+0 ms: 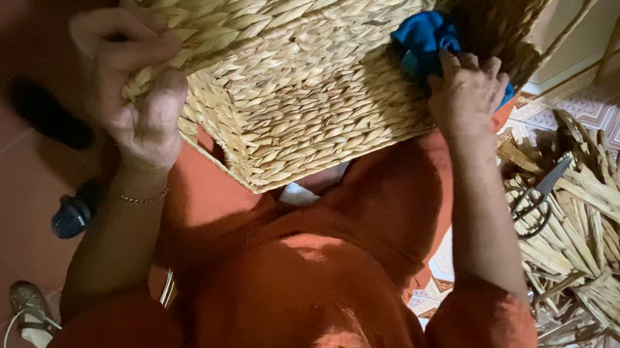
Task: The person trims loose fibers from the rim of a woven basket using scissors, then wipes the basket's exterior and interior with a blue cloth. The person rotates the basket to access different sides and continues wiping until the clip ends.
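A: Straw-coloured weave fills the top of your view. The woven basket (290, 72) sits tipped on your lap, a corner pointing down toward your orange clothing (330, 276).

B: Where are your hands on it?

A: Your left hand (136, 79) grips the basket's left edge, fingers curled tight over the plaited rim, thumb pressed against the weave. Your right hand (466, 94) rests on the upper right side, fingers close together and bent over a blue cloth (420, 40), pinning it to the basket wall.

B: What's around you?

A: A heap of dry straw strips (594, 242) lies on the tiled floor at your right, with a pair of scissors (542, 194) resting on top. At your left, on the red floor (3, 27), a dark blue object (74, 214); I cannot tell what it is.

B: Which step, by your reading?

A: Looks like holding and turning the basket while working its side near the cloth. My judgement: a next move calls for a firm left grip so the basket doesn't slip while the right hand shifts.
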